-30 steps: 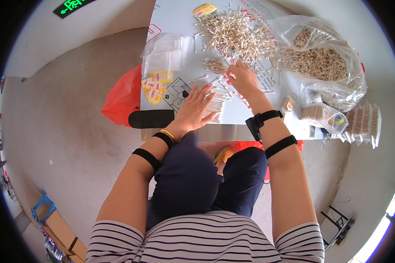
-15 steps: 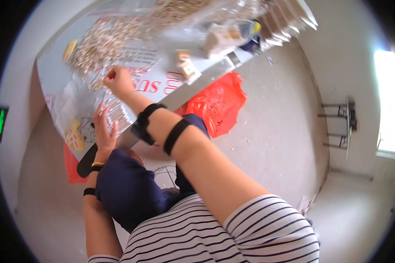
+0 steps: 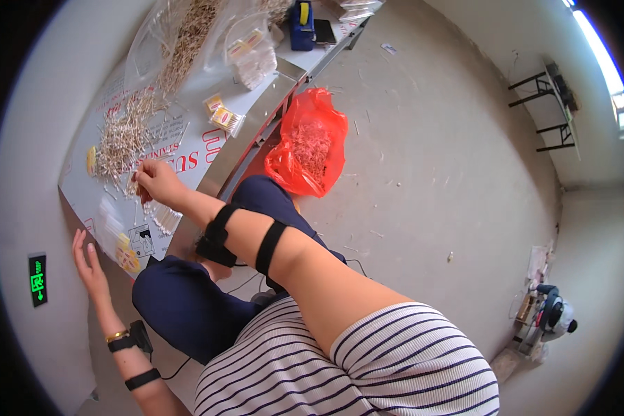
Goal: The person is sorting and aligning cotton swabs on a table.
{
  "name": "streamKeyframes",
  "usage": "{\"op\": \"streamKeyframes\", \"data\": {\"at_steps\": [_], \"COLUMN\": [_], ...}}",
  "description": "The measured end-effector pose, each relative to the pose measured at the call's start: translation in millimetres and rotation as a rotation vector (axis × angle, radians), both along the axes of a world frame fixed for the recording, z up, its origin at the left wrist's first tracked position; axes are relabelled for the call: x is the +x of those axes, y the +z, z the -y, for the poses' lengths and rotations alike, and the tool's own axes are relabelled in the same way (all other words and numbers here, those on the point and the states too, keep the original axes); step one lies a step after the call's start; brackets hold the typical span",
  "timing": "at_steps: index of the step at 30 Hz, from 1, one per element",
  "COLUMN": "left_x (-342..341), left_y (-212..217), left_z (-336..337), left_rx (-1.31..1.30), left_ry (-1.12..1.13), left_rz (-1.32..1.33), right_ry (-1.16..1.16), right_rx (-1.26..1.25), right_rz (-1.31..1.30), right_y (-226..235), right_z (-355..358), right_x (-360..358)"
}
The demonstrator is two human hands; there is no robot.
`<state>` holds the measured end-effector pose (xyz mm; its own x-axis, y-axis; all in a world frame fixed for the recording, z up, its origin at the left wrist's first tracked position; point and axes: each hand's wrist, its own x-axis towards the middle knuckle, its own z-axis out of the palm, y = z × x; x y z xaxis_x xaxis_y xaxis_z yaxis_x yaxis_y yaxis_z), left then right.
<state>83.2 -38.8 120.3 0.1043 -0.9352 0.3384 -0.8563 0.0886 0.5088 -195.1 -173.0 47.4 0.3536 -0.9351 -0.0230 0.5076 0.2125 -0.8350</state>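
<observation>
My right hand [image 3: 161, 184] reaches over the metal-topped table [image 3: 177, 156], its fingers pinched together at the lower edge of a loose pile of cotton swabs [image 3: 125, 139]. Swab sticks show at its fingertips; how many it holds is hidden. Just below that hand, a bunch of swabs [image 3: 166, 219] lies side by side near the table's edge. My left hand [image 3: 90, 265] is raised beside the table's left corner, fingers stretched out, holding nothing. Between the hands lie clear plastic sleeves with yellow print [image 3: 127, 255].
Small filled swab packs [image 3: 225, 119] lie right of the pile. Farther back are a clear bag of swabs [image 3: 191, 31], a bundle of packs [image 3: 254, 62], a blue tape dispenser [image 3: 302, 31] and a phone [image 3: 324, 32]. A red plastic bag [image 3: 308, 142] stands beside the table. Another person [image 3: 556, 315] is far right.
My left hand has moved left, from beside the lined-up swabs out past the table's edge. The right hand stays near the pile's lower edge. The whole view has turned and shifted.
</observation>
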Motion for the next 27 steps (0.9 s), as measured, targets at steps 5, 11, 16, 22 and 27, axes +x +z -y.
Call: {"op": "streamKeyframes", "data": {"at_steps": [5,11,16,22,27], "left_x": [-98.8,-205.6,-237.9,-270.0,-282.0], "left_y": [85.1,73.0,64.1,65.9,72.6], "left_z": [-30.1,-65.5,-84.1,-96.9,-114.8], "left_rx": [0.098,0.315,0.237,0.251,0.329], "left_ry": [-0.117,-0.141,-0.159,-0.191,-0.189], "left_rz": [-0.227,-0.621,-0.637,-0.607,-0.732], "right_ry": [0.024,0.057,-0.139,-0.463,-0.468], "right_rx": [-0.066,-0.285,-0.505,-0.63,-0.912], "right_rz": [0.137,0.152,-0.043,-0.211,-0.476], "right_y": [49.1,113.8,123.9,118.4,123.8], "right_z": [-49.3,-114.0,-143.4,-164.9,-181.5], "right_x": [-38.1,-75.4,-121.5,-154.8,-186.2]}}
